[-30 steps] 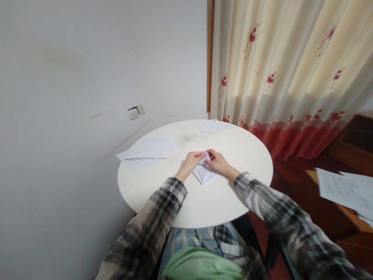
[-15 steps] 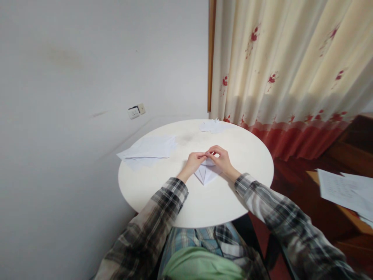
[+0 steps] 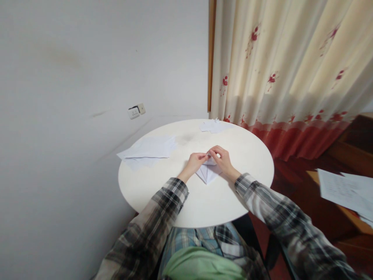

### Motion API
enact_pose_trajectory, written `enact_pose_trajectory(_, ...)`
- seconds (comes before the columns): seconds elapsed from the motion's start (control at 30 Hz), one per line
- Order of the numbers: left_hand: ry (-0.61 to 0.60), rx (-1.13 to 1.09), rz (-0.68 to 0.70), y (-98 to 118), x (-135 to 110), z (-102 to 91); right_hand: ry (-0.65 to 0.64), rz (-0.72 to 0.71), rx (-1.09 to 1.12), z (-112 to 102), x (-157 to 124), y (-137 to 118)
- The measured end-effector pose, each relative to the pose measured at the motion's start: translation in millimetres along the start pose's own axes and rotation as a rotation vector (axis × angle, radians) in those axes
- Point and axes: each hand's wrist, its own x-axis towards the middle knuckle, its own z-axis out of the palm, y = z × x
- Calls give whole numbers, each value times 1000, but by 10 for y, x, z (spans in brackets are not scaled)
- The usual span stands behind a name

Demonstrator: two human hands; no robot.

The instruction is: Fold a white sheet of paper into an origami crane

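The left hand (image 3: 196, 161) and right hand (image 3: 222, 158) were together over the middle of the round table (image 3: 204, 208), fingertips meeting. Both were pinched on the far edge of the folded paper (image 3: 207, 175). It lay on the tabletop between the wrists, its point aimed toward the near side. How firmly each finger pressed could not be told.

A loose pile of sheets (image 3: 149, 149) lay at the table's left edge, well apart from the hands. A crumpled scrap (image 3: 214, 125) sat at the far edge. A socket (image 3: 135, 111) was on the wall to the left, a flowered curtain (image 3: 279, 77) hung at the far right, and printed pages (image 3: 344, 190) lay on a desk to the right.
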Motion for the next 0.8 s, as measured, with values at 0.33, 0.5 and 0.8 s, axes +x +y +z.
enact_pose_trajectory(0.33,0,-3,-23,-21,7,-12,15,-45,13,10,-6,0)
enact_pose_trajectory(0.5,-49,-50,-39,-27,2,-13,99,-16,-48,9,1,23)
enact_pose_trajectory(0.8,-20,-20,-72,-115,26,-46,115,26,-30,-14,3,12)
